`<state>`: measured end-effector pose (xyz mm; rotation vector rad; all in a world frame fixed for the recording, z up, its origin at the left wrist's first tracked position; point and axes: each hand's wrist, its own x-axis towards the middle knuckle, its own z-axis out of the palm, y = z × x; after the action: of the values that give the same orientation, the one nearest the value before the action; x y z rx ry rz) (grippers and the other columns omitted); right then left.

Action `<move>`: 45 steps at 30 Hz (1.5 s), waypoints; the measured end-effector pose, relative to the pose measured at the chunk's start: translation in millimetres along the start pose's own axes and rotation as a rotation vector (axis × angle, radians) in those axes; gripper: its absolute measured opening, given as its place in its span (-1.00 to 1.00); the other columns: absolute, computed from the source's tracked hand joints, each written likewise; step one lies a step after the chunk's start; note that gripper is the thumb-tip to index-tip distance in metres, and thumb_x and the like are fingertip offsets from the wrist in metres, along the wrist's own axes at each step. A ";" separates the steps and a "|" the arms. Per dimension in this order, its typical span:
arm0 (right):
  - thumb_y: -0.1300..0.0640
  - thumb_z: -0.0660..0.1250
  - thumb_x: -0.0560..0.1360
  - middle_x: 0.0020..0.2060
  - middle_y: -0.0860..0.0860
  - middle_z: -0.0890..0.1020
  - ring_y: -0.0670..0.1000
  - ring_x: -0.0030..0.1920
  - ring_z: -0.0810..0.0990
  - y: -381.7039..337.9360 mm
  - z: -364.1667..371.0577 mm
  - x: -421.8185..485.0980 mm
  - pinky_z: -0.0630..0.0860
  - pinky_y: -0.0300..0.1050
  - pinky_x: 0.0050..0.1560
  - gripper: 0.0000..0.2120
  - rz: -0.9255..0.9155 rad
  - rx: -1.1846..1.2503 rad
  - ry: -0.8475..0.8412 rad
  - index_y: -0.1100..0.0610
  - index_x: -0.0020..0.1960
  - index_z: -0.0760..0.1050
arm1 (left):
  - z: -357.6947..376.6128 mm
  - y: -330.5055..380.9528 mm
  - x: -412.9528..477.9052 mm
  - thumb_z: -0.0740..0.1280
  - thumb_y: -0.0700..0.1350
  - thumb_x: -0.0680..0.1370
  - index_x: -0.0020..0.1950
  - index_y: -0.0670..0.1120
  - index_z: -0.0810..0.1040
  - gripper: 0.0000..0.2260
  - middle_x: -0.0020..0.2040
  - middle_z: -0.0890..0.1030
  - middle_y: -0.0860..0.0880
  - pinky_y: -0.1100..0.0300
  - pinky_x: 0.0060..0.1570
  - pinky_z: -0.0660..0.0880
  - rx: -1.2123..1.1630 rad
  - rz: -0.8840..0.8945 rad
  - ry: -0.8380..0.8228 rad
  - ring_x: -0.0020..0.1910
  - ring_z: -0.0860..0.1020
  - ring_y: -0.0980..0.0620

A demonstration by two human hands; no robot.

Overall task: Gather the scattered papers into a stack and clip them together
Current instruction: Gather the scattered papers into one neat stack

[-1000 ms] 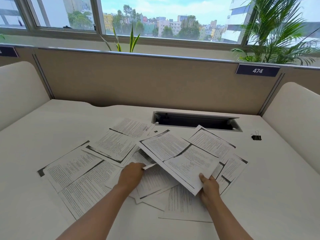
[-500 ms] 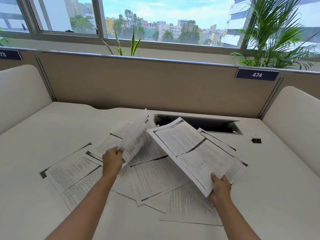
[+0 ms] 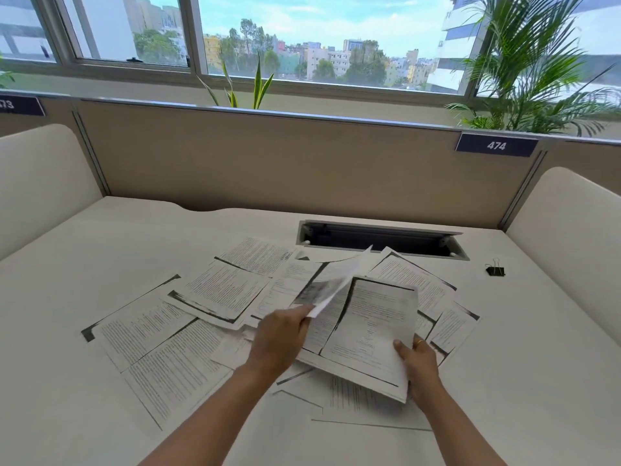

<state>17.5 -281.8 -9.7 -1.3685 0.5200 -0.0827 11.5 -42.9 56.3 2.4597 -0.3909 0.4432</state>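
Several printed sheets (image 3: 151,338) lie scattered and overlapping on the white desk (image 3: 537,381). My right hand (image 3: 418,366) grips the near right edge of a sheet with dark borders (image 3: 373,331), raised a little above the pile. My left hand (image 3: 280,334) pinches a second sheet (image 3: 336,284), blurred and tilted up, over the left side of the held one. A small black binder clip (image 3: 495,270) sits alone on the desk at the right, far from both hands.
A rectangular cable slot (image 3: 379,238) opens in the desk just behind the papers. A tan partition (image 3: 302,163) with a "474" label closes the back. Cream side panels (image 3: 571,237) stand left and right. Plants sit on the window ledge.
My left hand lifted a sheet off the pile and swung it rightward onto the sheet in my right hand. My right hand lowered its sheet slightly.
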 end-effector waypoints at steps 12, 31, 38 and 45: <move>0.39 0.21 0.50 -0.13 0.18 0.62 0.17 -0.17 0.60 7.8 -13.2 -5.8 0.62 -0.10 -0.39 -0.76 0.113 0.054 -0.109 0.29 0.16 0.44 | 49.4 45.9 -28.5 -0.12 0.47 0.31 0.29 0.05 0.49 -0.20 0.03 0.68 -0.05 0.19 -0.05 0.52 0.048 0.117 -0.269 -0.04 0.63 -0.02; 0.27 0.33 0.35 -0.05 0.20 0.69 0.17 -0.12 0.68 -13.9 -53.3 -15.7 0.64 0.00 -0.22 -0.68 0.172 0.126 -0.340 0.23 0.11 0.53 | -39.8 -52.2 8.2 0.39 -0.08 0.47 0.37 -0.14 0.36 -0.50 0.32 0.46 -0.19 0.00 0.29 0.36 -0.576 -0.840 -0.054 0.27 0.45 -0.16; 0.24 0.16 0.55 -0.21 0.14 0.71 0.12 -0.26 0.69 -15.6 -40.3 -17.2 0.64 0.05 -0.20 -0.81 0.181 0.088 -0.326 0.19 0.03 0.54 | -37.8 -57.1 -7.9 0.31 -0.20 0.52 0.20 -0.21 0.49 -0.74 0.04 0.63 -0.20 0.01 -0.14 0.61 -0.930 -0.934 -0.202 -0.02 0.61 -0.17; -0.14 0.15 0.54 -0.09 0.18 0.65 0.21 -0.05 0.62 -14.2 -34.0 -14.6 0.55 0.17 0.04 -0.66 0.220 -0.101 -0.205 0.10 -0.04 0.53 | -24.0 -59.0 -25.4 0.29 -0.34 0.50 0.09 -0.20 0.55 -0.81 -0.09 0.68 -0.19 0.00 -0.25 0.63 -1.030 -0.966 -0.203 -0.14 0.65 -0.17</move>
<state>-5.5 -310.7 4.5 -1.3914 0.5038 0.2643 5.4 21.8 34.4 1.4111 0.4244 -0.3593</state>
